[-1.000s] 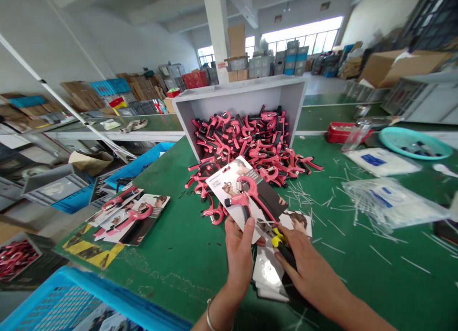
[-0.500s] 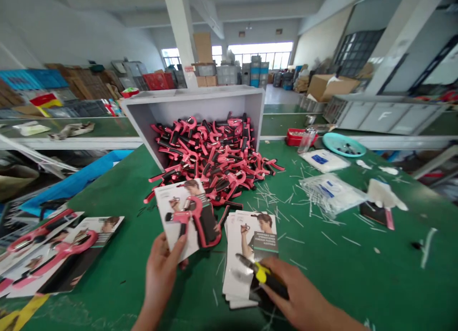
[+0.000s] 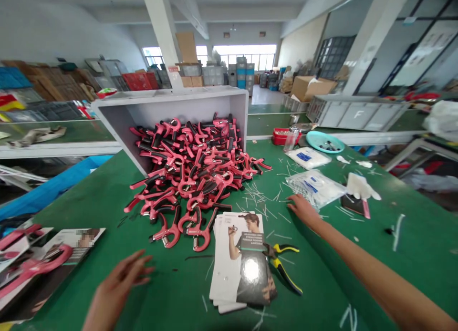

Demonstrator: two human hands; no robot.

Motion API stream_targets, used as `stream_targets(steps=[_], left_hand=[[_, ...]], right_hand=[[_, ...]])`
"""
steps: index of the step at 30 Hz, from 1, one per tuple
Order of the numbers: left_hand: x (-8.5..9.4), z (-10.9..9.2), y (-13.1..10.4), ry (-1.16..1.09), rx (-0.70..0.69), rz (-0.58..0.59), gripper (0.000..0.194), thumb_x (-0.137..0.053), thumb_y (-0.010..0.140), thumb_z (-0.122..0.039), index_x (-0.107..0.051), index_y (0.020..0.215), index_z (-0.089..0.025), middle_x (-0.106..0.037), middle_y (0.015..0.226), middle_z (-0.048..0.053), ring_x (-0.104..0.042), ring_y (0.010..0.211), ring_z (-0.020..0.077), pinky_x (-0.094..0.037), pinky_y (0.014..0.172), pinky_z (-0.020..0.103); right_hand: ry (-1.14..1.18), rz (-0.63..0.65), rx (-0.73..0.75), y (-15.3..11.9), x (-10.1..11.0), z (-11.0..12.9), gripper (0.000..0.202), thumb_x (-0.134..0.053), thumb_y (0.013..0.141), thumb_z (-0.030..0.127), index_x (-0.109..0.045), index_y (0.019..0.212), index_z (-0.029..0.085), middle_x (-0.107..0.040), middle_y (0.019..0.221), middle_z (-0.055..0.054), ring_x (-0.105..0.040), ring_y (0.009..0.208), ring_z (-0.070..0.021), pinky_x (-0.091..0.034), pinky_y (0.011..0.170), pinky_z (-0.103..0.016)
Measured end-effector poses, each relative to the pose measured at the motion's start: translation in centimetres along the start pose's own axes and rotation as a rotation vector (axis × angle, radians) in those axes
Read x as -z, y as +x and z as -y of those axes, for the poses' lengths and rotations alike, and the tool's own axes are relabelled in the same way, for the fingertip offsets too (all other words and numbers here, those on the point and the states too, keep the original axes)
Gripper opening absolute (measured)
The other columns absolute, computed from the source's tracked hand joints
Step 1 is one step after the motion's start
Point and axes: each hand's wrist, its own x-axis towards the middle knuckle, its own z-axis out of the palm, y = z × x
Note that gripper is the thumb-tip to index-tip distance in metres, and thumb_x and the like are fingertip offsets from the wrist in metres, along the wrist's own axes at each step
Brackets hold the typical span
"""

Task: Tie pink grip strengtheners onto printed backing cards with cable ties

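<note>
My left hand [image 3: 121, 283] hovers over the table at the lower left, fingers apart and holding nothing. Left of it lie printed cards with pink-and-black hand grips [image 3: 39, 266] on them. My right hand [image 3: 304, 209] reaches out with extended fingers among loose white cable ties [image 3: 263, 195], beside a clear bag of ties [image 3: 317, 187]. Between the hands sits a stack of printed cards [image 3: 229, 259]. Yellow-and-black cutting pliers [image 3: 282, 264] lie with handles spread, their jaws against the stack's right edge.
A grey crate [image 3: 171, 96] lies on its side, with a heap of pink-and-black hand grips [image 3: 193, 159] spilling from it. Further right are a red box [image 3: 282, 136], a turquoise plate [image 3: 325, 142], a white packet [image 3: 308, 158] and a white glove [image 3: 361, 187]. A grey bin [image 3: 358, 114] stands behind.
The card with a hand grip has left my left hand, which moved left and down. My right hand let go of the pliers and moved up and right to the cable ties.
</note>
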Motion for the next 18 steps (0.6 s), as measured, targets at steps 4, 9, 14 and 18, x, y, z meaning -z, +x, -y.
stream_targets(steps=[4,9,14,18], left_hand=[[-9.6,2.2,-1.1,-0.127,-0.024,0.35,0.054,-0.065,0.077,-0.058,-0.068,0.113,-0.018,-0.073,0.111,0.011,-0.07,0.098,0.0288,-0.057,0.088,0.043],[-15.0,2.7,-3.5,-0.065,-0.136,0.284,0.047,-0.067,0.08,-0.047,-0.065,0.116,-0.017,-0.068,0.114,0.012,-0.064,0.104,0.0291,-0.053,0.086,0.041],[-14.2,1.8,-3.0,-0.108,-0.166,0.251,0.034,-0.061,0.087,-0.04,-0.069,0.113,-0.021,-0.068,0.115,0.008,-0.061,0.108,0.026,-0.046,0.096,0.038],[-12.9,0.5,-3.1,-0.192,-0.079,0.196,0.033,-0.063,0.086,-0.039,-0.069,0.111,-0.018,-0.071,0.104,0.007,-0.063,0.096,0.0243,-0.048,0.087,0.034]], right_hand=[[-0.066,0.049,-0.026,4.3,-0.6,-3.1,0.018,-0.057,0.094,0.027,-0.064,0.098,0.012,-0.065,0.105,-0.01,-0.063,0.092,-0.0191,-0.05,0.084,-0.036],[-0.092,0.052,0.006,5.8,0.1,-4.0,0.012,-0.057,0.093,0.025,-0.063,0.088,0.016,-0.068,0.089,-0.005,-0.063,0.08,-0.0175,-0.048,0.076,-0.032],[-0.076,-0.101,-0.004,5.8,1.8,-3.3,0.014,-0.047,0.093,0.023,-0.06,0.091,0.017,-0.068,0.088,-0.012,-0.063,0.079,-0.0252,-0.042,0.069,-0.033],[-0.029,-0.152,0.041,5.7,2.5,-2.6,0.012,-0.053,0.09,0.027,-0.06,0.087,0.018,-0.068,0.082,-0.013,-0.061,0.07,-0.025,-0.037,0.064,-0.034]])
